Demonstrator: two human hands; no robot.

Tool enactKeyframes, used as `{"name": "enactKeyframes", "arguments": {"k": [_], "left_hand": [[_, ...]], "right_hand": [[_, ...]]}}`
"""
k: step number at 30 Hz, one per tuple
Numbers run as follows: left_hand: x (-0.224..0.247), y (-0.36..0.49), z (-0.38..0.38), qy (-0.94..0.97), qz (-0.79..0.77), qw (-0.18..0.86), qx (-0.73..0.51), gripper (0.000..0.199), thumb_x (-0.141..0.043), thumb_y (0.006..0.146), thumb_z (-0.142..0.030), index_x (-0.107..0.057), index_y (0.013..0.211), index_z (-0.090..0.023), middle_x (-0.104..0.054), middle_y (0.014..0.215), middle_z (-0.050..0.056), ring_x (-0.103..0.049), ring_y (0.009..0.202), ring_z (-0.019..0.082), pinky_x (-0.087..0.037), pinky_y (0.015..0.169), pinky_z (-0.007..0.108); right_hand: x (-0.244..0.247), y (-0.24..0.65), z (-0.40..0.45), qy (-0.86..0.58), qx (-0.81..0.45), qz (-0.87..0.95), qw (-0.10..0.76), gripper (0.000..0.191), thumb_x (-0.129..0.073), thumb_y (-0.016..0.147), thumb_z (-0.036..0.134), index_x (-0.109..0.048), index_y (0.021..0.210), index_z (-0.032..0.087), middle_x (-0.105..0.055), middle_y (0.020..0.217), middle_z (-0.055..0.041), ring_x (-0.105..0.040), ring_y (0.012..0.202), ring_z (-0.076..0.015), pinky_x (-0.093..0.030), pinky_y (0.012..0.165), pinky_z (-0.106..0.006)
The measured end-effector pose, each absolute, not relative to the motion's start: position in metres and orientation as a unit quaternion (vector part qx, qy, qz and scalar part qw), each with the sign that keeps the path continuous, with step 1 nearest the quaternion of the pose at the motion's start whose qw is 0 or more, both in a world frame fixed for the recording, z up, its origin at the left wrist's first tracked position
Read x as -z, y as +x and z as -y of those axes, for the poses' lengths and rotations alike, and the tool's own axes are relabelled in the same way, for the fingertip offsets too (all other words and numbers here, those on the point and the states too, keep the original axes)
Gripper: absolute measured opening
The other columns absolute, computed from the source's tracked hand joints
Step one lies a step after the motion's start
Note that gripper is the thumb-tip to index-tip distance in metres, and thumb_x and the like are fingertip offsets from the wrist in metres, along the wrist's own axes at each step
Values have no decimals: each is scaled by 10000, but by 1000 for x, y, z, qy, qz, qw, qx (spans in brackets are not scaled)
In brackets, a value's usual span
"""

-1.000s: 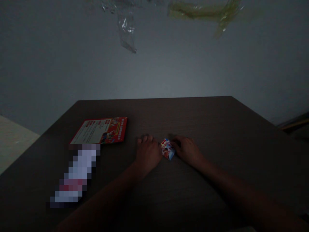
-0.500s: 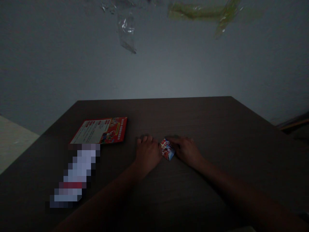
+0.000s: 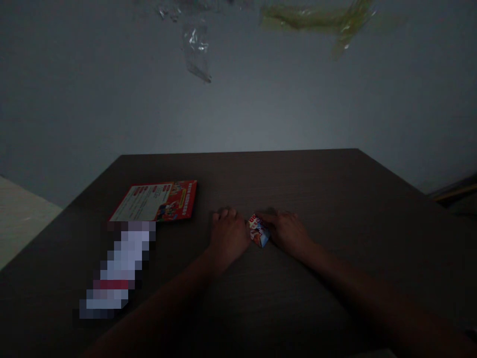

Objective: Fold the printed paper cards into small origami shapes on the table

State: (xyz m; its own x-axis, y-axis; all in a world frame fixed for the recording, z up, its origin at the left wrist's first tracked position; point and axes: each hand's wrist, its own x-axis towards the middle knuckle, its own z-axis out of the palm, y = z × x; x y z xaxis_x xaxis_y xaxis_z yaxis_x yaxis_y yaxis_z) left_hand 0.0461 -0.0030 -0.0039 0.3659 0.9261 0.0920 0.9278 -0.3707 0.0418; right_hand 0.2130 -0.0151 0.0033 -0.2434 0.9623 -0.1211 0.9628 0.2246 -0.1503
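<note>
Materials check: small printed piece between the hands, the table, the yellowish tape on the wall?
Printed piece: probably paper or thin card; colourful print, angular edges.
Table: wood or wood-look laminate, dull brown; faint grain lines.
Tape: likely plastic film, glossy; see-through with bright glints.

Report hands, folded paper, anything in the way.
Left hand at folded paper, left edge. Right hand touching its upper right. Red booklet left, not blocking.

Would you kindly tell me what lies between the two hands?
In the head view, a small, colourfully printed folded paper lies on the table between the left hand and right hand.
</note>
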Motion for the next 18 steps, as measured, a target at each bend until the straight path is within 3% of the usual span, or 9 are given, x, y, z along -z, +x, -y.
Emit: {"name": "enactKeyframes", "arguments": {"k": [5,18], "left_hand": [[3,45,2,-831,555,6,44,310,-400,871,-347,-641,842,-153,-605,954,123,-511,942,271,-336,803,426],[0,44,1,-830,555,-10,48,318,-394,873,-344,-647,864,-152,-608,1008,132,-504,994,285,-336,835,439]], "right_hand": [[1,214,14,612,56,-789,-23,396,-302,929,318,-475,1279,388,-624,1012,-86,-608,834,-228,-388,696,-340],[-7,217,12,597,90,-796,-45,372,-392,887,442,-564,1202,349,-662,984,-67,-623,855,-230,-412,730,-337]]}}
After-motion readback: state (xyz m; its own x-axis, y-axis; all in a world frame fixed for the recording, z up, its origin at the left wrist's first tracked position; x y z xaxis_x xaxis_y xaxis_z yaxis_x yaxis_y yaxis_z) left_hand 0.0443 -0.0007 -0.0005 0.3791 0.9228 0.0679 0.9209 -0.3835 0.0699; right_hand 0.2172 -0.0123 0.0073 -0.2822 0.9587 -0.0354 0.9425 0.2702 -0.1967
